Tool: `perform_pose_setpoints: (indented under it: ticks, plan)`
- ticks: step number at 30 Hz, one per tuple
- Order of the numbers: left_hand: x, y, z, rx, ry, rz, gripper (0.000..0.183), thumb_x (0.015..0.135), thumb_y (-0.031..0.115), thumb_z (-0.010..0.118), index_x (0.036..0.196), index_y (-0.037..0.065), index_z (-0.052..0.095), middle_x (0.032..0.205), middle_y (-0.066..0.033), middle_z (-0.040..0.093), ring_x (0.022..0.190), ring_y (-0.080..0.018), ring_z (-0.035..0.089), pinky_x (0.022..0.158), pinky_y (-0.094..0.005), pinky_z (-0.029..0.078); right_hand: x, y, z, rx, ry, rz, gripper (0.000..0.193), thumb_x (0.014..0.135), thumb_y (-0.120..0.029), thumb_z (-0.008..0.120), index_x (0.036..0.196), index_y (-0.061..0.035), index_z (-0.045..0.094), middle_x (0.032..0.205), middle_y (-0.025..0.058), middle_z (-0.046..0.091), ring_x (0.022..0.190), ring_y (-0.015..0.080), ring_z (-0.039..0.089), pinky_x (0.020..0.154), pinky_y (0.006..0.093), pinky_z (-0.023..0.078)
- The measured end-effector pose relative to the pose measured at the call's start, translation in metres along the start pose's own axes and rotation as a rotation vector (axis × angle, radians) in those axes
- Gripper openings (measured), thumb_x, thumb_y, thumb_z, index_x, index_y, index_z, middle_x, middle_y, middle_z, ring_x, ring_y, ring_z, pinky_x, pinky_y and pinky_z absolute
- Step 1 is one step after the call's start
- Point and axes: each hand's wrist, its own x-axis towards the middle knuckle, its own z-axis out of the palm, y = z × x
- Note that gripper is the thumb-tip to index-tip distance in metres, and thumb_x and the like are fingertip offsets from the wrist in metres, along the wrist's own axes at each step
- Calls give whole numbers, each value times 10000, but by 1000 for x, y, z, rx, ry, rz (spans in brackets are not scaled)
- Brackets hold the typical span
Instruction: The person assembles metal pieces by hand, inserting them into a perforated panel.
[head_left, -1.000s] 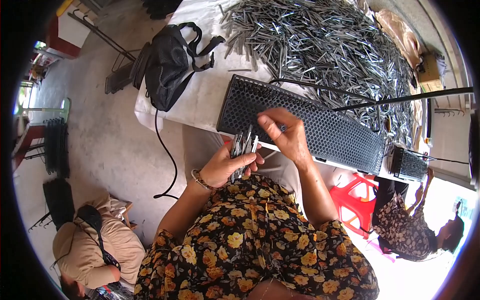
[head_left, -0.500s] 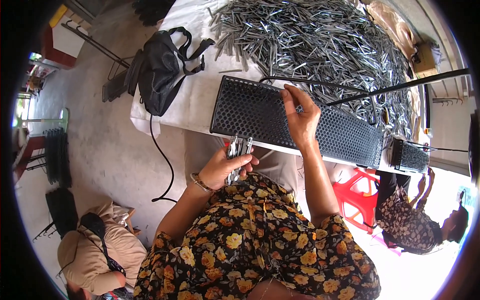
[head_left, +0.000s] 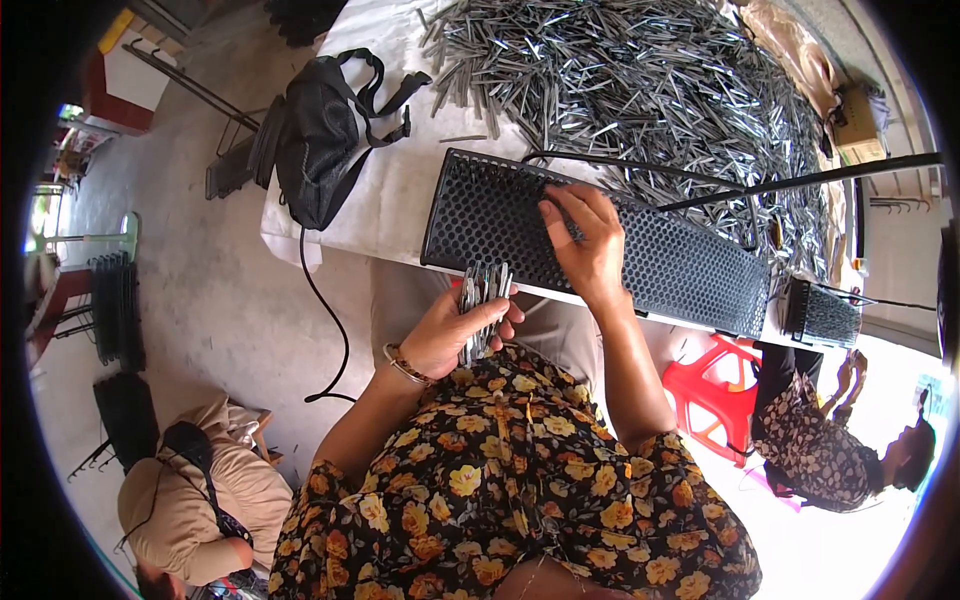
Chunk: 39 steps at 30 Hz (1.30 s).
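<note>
My left hand (head_left: 445, 335) is closed round a bundle of thin, flat grey strips (head_left: 484, 297), which stick up past the fingers at the near edge of a long black perforated panel (head_left: 690, 262). The panel is full of round holes and lies along the table's near side. Over its left half is my right hand (head_left: 587, 240), thumb and fingers bent together at the surface. Whatever lies between those fingertips is too small or too hidden to name. Dark bits show in the holes near the panel's far left edge.
A large heap of loose strips (head_left: 640, 90) covers the far part of the white-covered table (head_left: 400, 205). A black bag (head_left: 325, 140) sits at the left corner. Black rods (head_left: 800, 180) cross above the heap. Co-workers sit at right (head_left: 825, 440) and lower left (head_left: 205, 500), with a red stool (head_left: 712, 390).
My right hand has moved left and a little nearer over the panel, its fingers more curled. The left hand has shifted slightly right, still holding the strips.
</note>
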Motion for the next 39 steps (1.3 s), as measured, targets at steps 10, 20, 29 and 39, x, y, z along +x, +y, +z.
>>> perform_pose_setpoints:
  ticks: [10, 20, 29, 39]
  plan:
    - [2, 4, 7, 141, 14, 43, 190, 928, 191, 603, 1046, 46, 571, 901, -52, 650, 754, -89, 596, 621, -222, 494, -27, -24, -18, 734, -480, 592, 190, 877, -146, 670, 935, 33, 693, 852, 64, 667, 766, 119, 604, 700, 260, 488]
    - [3, 0, 6, 125, 22, 20, 272, 923, 202, 610, 1131, 33, 563, 934, -68, 646, 775, -93, 592, 627, -229, 494, 2, 7, -20, 289, 170, 439, 172, 878, -138, 673, 976, 3, 691, 790, 52, 684, 674, 74, 571, 618, 224, 456]
    - [1, 1, 7, 95, 18, -8, 259, 909, 156, 619, 1124, 28, 551, 971, -98, 653, 808, -117, 610, 649, -242, 505, 5, 14, -7, 194, 163, 242, 149, 846, -86, 689, 973, -8, 689, 826, 125, 677, 667, 170, 622, 632, 268, 492]
    - [3, 0, 10, 0, 25, -27, 295, 911, 137, 614, 1179, 28, 560, 1008, -103, 657, 879, -166, 639, 692, -283, 525, 1, 13, 1, -141, 76, -2, 159, 786, -131, 719, 909, -32, 694, 905, 81, 647, 778, 277, 635, 705, 364, 504]
